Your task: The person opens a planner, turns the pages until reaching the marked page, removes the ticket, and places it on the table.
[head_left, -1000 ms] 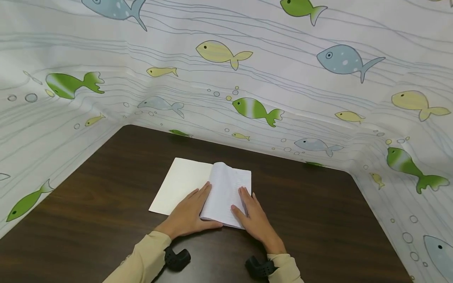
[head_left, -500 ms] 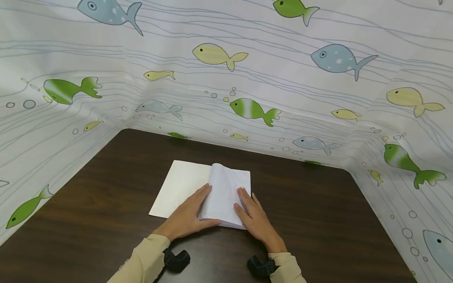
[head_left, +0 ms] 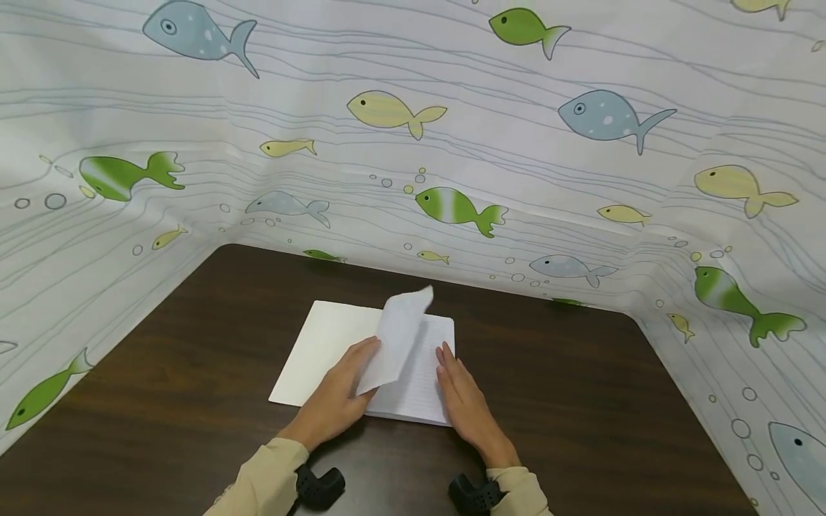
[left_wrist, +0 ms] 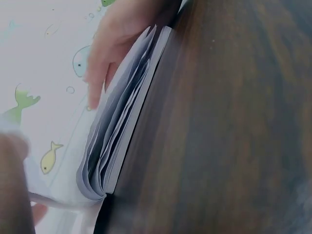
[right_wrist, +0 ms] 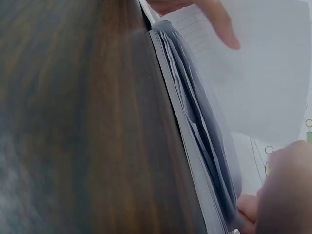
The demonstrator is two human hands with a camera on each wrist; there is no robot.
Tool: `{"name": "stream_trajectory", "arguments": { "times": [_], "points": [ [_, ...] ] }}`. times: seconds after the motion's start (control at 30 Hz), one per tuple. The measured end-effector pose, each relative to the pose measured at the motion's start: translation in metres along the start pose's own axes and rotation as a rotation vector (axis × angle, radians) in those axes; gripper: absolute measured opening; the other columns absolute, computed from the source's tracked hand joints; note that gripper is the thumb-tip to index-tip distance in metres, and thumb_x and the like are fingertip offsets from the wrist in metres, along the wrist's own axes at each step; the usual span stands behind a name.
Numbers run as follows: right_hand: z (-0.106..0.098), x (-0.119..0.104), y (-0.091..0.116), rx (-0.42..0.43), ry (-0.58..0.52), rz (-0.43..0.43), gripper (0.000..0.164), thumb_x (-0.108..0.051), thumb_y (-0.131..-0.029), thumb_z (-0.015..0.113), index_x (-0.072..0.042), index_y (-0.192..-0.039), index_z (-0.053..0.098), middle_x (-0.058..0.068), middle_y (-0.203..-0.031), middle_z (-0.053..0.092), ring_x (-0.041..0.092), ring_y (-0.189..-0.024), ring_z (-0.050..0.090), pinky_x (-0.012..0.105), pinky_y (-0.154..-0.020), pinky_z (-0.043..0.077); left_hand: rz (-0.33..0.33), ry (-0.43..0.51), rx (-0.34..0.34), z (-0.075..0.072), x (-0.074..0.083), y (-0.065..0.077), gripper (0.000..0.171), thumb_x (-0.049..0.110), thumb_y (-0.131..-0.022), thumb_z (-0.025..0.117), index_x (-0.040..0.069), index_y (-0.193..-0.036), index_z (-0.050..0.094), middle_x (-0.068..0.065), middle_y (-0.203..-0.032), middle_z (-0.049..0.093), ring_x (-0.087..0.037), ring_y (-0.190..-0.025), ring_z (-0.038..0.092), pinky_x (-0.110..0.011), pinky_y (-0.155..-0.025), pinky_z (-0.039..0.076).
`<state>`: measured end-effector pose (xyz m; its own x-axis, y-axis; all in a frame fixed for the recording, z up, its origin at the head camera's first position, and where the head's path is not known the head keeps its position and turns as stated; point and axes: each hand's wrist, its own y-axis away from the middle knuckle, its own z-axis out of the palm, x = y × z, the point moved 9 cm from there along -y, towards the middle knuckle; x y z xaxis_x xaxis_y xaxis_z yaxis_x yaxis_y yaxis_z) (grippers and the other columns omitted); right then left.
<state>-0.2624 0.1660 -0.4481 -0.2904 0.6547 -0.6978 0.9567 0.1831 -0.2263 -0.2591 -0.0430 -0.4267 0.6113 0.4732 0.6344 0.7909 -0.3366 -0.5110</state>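
A notebook [head_left: 422, 380] with white lined pages lies spread on the dark table, its blank left side [head_left: 316, 355] flat. From its middle a loose page [head_left: 401, 333] stands up, curling at the top corner. My left hand [head_left: 332, 401] is at the lower middle of the notebook, this page between its thumb and fingers. In the right wrist view the left thumb [right_wrist: 222, 24] lies over the page. My right hand [head_left: 470, 408] rests along the notebook's right edge, fingers straight and together. The left wrist view shows the right hand [left_wrist: 117, 44] beside the fanned page edges [left_wrist: 122, 122].
The dark wooden table [head_left: 568, 401] extends on both sides of the notebook. White cloth walls [head_left: 361, 165] printed with fish enclose its back and sides. Black devices [head_left: 319, 489] sit on both wrists, below beige sleeves [head_left: 258, 476].
The page that lay curved over the right side has lifted and swung up leftward. My right hand has slid off the paper's surface to the right edge, its fingers drawn together.
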Motion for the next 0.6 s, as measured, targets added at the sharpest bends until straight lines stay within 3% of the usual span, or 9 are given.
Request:
{"name": "stream_trajectory", "arguments": {
  "times": [0.17,0.3,0.4,0.5,0.6],
  "points": [
    [0.003,0.003,0.002,-0.018,0.038,0.024,0.064,-0.036,-0.111,0.046,-0.003,-0.162,0.03,0.01,-0.165,0.035,0.043,-0.155,0.022,0.065,-0.122,0.019,-0.064,0.002,0.193,-0.015,-0.001,0.001,0.06,0.004,-0.103,0.056,0.005,-0.159,0.034,-0.013,-0.159,0.041,-0.03,-0.143,0.047,-0.052,-0.11,0.043],
    [0.004,0.003,0.003,-0.015,0.054,0.014,0.067,-0.037,-0.108,0.051,-0.004,-0.162,0.03,0.009,-0.165,0.035,0.045,-0.154,0.022,0.066,-0.121,0.02,-0.042,-0.124,0.425,-0.035,0.004,0.004,0.067,-0.013,-0.092,0.055,-0.002,-0.156,0.036,-0.022,-0.161,0.033,-0.041,-0.142,0.044,-0.056,-0.104,0.044],
    [0.003,0.002,0.003,-0.013,0.06,0.002,0.068,-0.037,-0.107,0.053,-0.003,-0.162,0.03,0.01,-0.165,0.035,0.045,-0.154,0.023,0.065,-0.122,0.02,-0.02,-0.257,0.553,-0.047,0.007,0.007,0.081,-0.025,-0.078,0.056,-0.003,-0.154,0.039,-0.027,-0.163,0.025,-0.048,-0.145,0.036,-0.061,-0.11,0.039],
    [0.003,0.002,0.003,-0.008,0.061,-0.003,0.069,-0.036,-0.106,0.055,-0.003,-0.162,0.031,0.01,-0.165,0.035,0.046,-0.153,0.024,0.067,-0.121,0.021,0.016,-0.404,0.529,-0.045,0.01,0.005,0.085,-0.03,-0.07,0.057,-0.003,-0.15,0.046,-0.032,-0.162,0.023,-0.051,-0.148,0.03,-0.065,-0.119,0.027],
    [0.003,0.002,0.003,-0.005,0.066,-0.003,0.068,-0.035,-0.106,0.056,-0.004,-0.161,0.033,0.012,-0.165,0.036,0.048,-0.152,0.025,0.068,-0.12,0.021,0.074,-0.439,0.372,-0.031,0.01,0.002,0.071,-0.025,-0.072,0.064,-0.004,-0.14,0.058,-0.03,-0.157,0.039,-0.046,-0.146,0.038,-0.06,-0.121,0.028]
  ]
}}
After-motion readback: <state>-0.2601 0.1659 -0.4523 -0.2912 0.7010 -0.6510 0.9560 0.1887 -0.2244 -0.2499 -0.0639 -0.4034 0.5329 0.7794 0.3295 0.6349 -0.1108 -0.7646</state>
